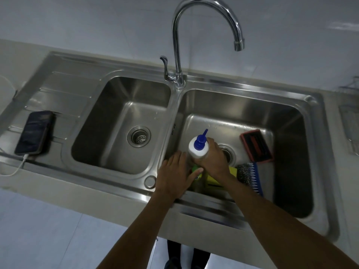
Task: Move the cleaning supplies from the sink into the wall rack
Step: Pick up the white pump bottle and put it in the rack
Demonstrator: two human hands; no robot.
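Observation:
In the right basin of the steel double sink [242, 94] my right hand [214, 160] grips a white bottle [198, 151] with a blue pump top, held upright. My left hand [175, 175] lies over a green bottle [196, 172] low in the same basin, fingers spread on it; whether it grips is unclear. A yellow sponge [212, 180] lies under my right wrist. To its right sit a steel wool scourer [243, 172] and a blue brush [256, 179]. A red-framed black scrubber [256, 145] leans at the basin's right. A wire wall rack [350, 125] shows at the right edge.
A tall chrome faucet [177, 55] rises behind the divider, its spout over the right basin. The left basin [124, 123] holds only its drain. A phone [35, 133] on a charging cable lies on the left drainboard.

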